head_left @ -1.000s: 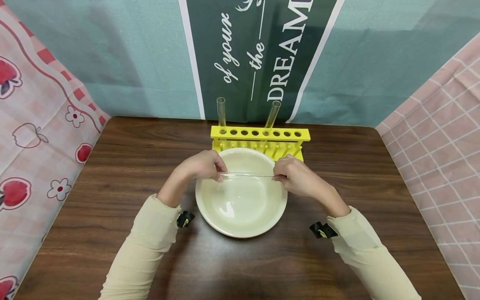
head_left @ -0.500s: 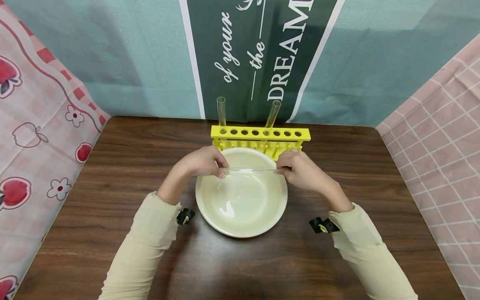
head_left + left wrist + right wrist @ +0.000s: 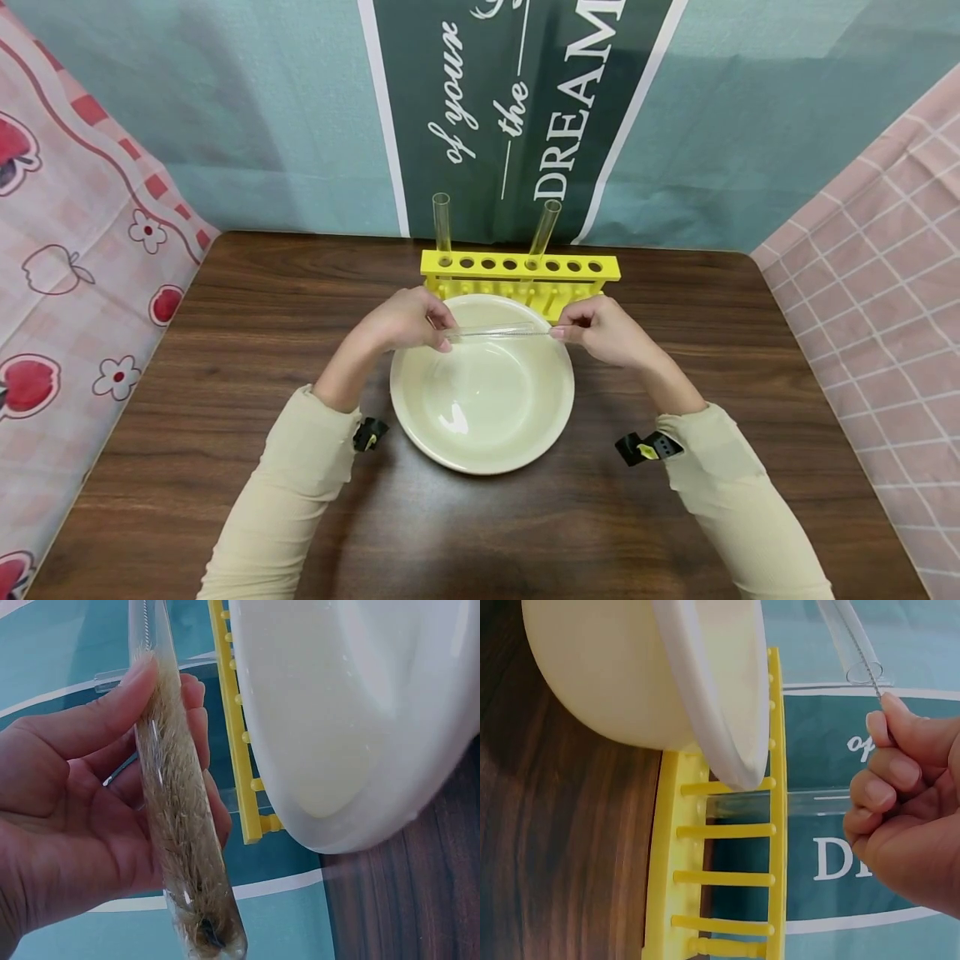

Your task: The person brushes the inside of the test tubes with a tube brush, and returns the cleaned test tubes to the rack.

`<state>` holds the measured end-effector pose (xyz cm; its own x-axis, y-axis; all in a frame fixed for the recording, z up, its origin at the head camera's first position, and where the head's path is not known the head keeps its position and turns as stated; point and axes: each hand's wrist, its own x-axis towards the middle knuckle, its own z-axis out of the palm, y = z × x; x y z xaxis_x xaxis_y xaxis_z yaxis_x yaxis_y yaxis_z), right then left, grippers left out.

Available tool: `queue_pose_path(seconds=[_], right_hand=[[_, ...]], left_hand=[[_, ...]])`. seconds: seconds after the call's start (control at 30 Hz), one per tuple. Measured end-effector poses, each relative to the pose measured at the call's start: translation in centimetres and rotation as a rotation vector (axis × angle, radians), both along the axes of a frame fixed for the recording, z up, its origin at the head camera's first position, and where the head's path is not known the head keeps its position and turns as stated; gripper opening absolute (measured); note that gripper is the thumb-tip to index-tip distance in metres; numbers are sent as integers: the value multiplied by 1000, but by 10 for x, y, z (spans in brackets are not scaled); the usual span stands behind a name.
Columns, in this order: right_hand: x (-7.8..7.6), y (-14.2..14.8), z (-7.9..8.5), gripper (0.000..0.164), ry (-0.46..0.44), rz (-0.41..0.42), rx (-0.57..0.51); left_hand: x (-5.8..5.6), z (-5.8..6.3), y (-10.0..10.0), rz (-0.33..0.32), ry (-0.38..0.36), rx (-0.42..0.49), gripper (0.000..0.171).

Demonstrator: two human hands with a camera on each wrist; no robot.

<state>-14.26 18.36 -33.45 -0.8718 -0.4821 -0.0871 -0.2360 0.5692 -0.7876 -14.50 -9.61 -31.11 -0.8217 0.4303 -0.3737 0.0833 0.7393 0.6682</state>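
Observation:
Over the far part of a cream basin (image 3: 480, 454), my left hand (image 3: 408, 321) grips a clear glass test tube (image 3: 491, 332), thumb on one side and fingers round the other. A test tube brush (image 3: 180, 817) is inside it, its tan bristles reaching down to the rounded closed end in the left wrist view. My right hand (image 3: 611, 333) pinches the twisted wire handle (image 3: 875, 682) between thumb and forefinger, just outside the tube's open mouth, other fingers curled in. The tube lies nearly level, its mouth toward the right hand.
Behind the basin stands a yellow test tube rack (image 3: 573, 267) with one upright test tube (image 3: 442, 225) at its left and a leaning test tube (image 3: 545, 232) near its middle. Everything stands on a dark wooden table (image 3: 720, 333), against a teal cloth backdrop (image 3: 300, 125).
Both hands have moved slightly away from me with the tube, the right one more. The right hand's fingers have shifted to a thumb-and-forefinger pinch on the brush wire.

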Motion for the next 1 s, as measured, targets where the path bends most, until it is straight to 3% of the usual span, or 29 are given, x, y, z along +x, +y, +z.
queue_pose_path(seconds=[0.67,1.0], right_hand=[[-4,5,-3,23,-359,-63,-238],[-6,10,-5,18,-433,-77,-331]], left_hand=[[9,-6,-1,70,130,-28,22],[12,-7,-5,105,147,-23,23]])
